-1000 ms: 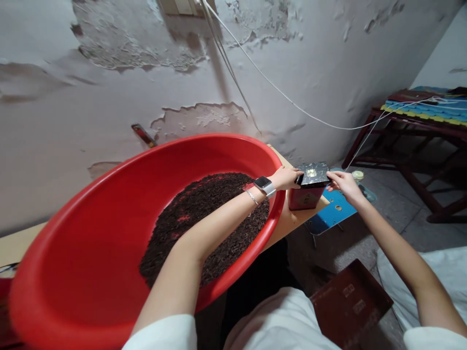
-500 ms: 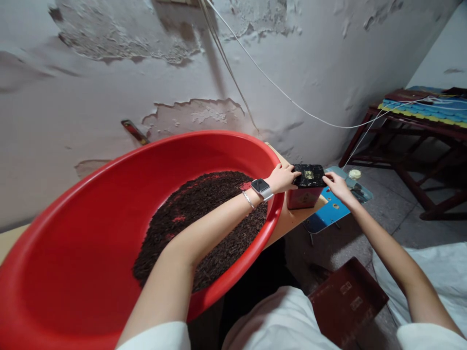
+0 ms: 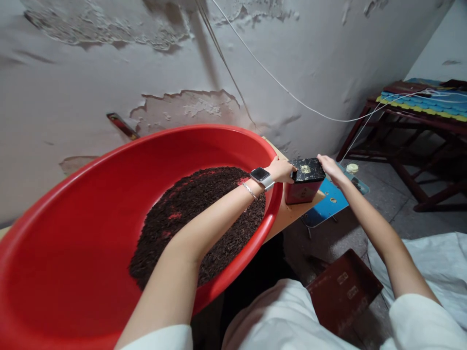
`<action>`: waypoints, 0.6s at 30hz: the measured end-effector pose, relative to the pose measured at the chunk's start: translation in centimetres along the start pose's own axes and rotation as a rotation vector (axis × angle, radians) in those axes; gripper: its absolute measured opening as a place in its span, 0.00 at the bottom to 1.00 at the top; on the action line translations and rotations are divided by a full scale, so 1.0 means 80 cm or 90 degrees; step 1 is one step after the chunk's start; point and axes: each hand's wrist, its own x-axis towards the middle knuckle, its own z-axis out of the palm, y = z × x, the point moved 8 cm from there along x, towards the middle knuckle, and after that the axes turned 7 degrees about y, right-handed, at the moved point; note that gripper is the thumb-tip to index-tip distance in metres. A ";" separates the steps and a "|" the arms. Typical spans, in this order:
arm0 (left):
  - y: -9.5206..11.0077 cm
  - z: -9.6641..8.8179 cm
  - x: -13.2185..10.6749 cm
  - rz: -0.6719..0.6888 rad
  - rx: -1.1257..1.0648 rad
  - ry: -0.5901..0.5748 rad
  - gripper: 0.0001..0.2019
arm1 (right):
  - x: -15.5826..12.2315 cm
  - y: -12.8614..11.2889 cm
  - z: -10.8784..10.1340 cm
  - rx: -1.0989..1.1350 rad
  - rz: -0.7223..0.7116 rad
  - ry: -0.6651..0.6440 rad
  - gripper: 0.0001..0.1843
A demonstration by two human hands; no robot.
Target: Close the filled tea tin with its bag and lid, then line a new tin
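Note:
A square tin [image 3: 301,193] with reddish sides stands on the wooden board just past the basin's right rim. Its worn black lid [image 3: 308,170] with a gold label sits on top. My left hand [image 3: 281,170], a watch on its wrist, grips the left edge of the lid. At the opposite edge, the fingers of my right hand [image 3: 331,170] press against the lid's side; some of them are hidden behind it. To the left, the big red basin [image 3: 91,233] holds a heap of dark, dry tea-like leaves [image 3: 222,248], partly covered by my left forearm.
The wooden board [image 3: 280,224] runs under the basin. Beyond the tin is a blue stool [image 3: 337,197] with a pale round lid [image 3: 352,168] on it. A dark red stool [image 3: 345,291] and white cloth [image 3: 423,262] lie low right. A loose white cable [image 3: 288,90] hangs along the wall.
My right hand has shifted from the lid's front right corner to farther back along its right side. My left hand keeps its place on the lid. The view has moved slightly.

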 end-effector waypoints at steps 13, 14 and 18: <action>-0.004 0.008 -0.002 -0.019 -0.043 -0.031 0.27 | 0.022 0.004 0.012 -0.122 -0.026 0.078 0.14; -0.004 0.009 -0.002 -0.019 -0.040 -0.031 0.27 | 0.021 0.004 0.010 -0.123 -0.034 0.085 0.14; -0.002 0.010 0.000 -0.015 -0.030 -0.026 0.25 | 0.021 0.009 0.010 -0.099 -0.046 0.094 0.16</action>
